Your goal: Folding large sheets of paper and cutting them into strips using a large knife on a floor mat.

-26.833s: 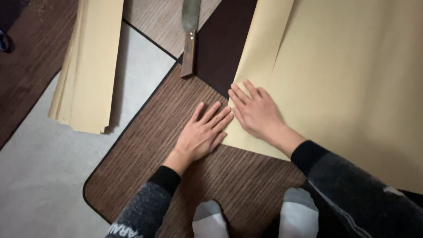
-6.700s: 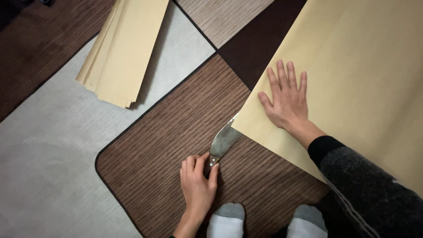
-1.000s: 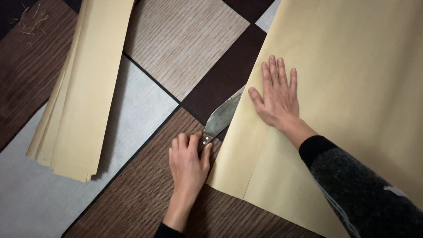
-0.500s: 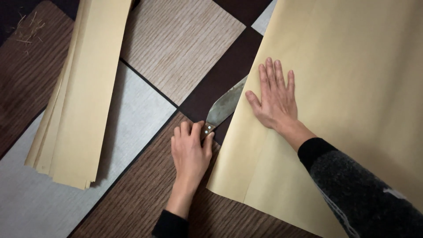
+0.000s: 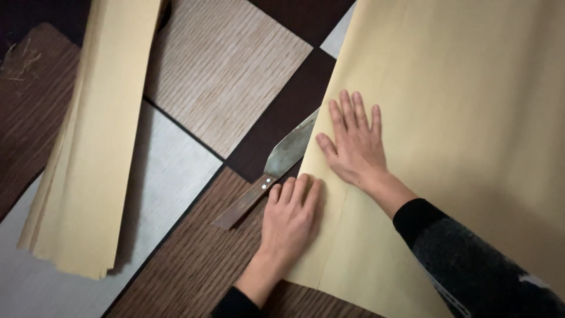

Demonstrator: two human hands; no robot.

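Your right hand (image 5: 355, 147) lies flat on the large yellow paper sheet (image 5: 465, 118), palm down, fingers spread and pointing up the frame; it holds nothing and only presses on the sheet near its left edge. Your left hand (image 5: 289, 217) also lies open and flat, palm down, with its fingers straddling that same edge: the fingertips rest partly on the paper and partly on the brown wood-grain floor panel (image 5: 194, 265) beside it. This grip closes on nothing either. The knife (image 5: 268, 174) lies on the floor just left of both hands, free of either grip. Its wooden handle (image 5: 241, 203) points down and to the left, ending close beside your left fingertips, whether touching them or not you cannot tell from here. Its broad metal blade (image 5: 291, 147) runs up and to the right along the paper's edge, with the tip slipping under or against the sheet just beside your right thumb. So the knife sits between your two hands and to their left, angled along the sheet's border. Well apart, on the left side of the floor, lies a stack of narrow yellow paper strips (image 5: 97, 147).
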